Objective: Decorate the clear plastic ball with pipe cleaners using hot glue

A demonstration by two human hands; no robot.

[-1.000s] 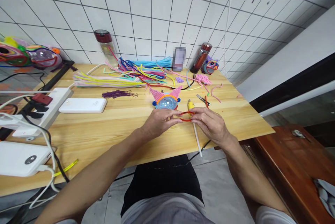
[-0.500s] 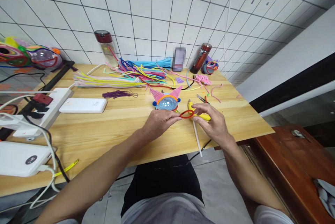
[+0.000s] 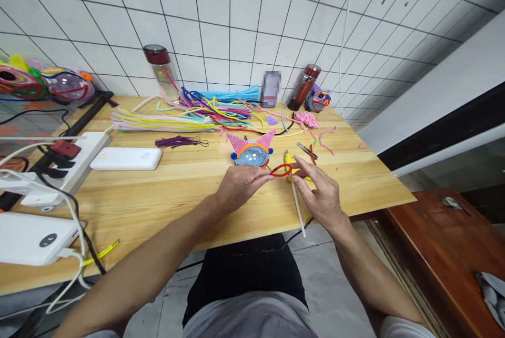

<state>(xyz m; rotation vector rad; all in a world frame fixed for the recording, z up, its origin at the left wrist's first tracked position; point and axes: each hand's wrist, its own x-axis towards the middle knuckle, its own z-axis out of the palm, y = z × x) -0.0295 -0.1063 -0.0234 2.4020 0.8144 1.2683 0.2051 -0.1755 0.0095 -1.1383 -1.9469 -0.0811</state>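
My left hand (image 3: pixel 240 185) pinches the ends of a red pipe cleaner (image 3: pixel 281 174) bent into a pointed loop. At the loop's rounded end is my right hand (image 3: pixel 317 185), thumb and forefinger apart; whether they touch the loop I cannot tell. Just behind my left hand sits a clear ball ornament (image 3: pixel 252 156) with pink pipe-cleaner ears, an orange band and blue pompoms at its sides. Partly hidden by my right hand, a yellow glue gun (image 3: pixel 288 159) lies on the wooden table (image 3: pixel 189 185), a white glue stick (image 3: pixel 299 210) projecting from it toward me.
Bundles of coloured pipe cleaners (image 3: pixel 165 121) lie along the back, with purple strands (image 3: pixel 177 141) in front. Small snips (image 3: pixel 305 151) rest to the right. Two bottles, one a red flask (image 3: pixel 303 88), stand by the wall. A power bank (image 3: pixel 126 159) and a power strip (image 3: pixel 74 169) are at left.
The red pipe cleaner has gone from a wider, open curve in both hands to a closed pointed loop in my left hand. My right fingers have spread apart at its end.
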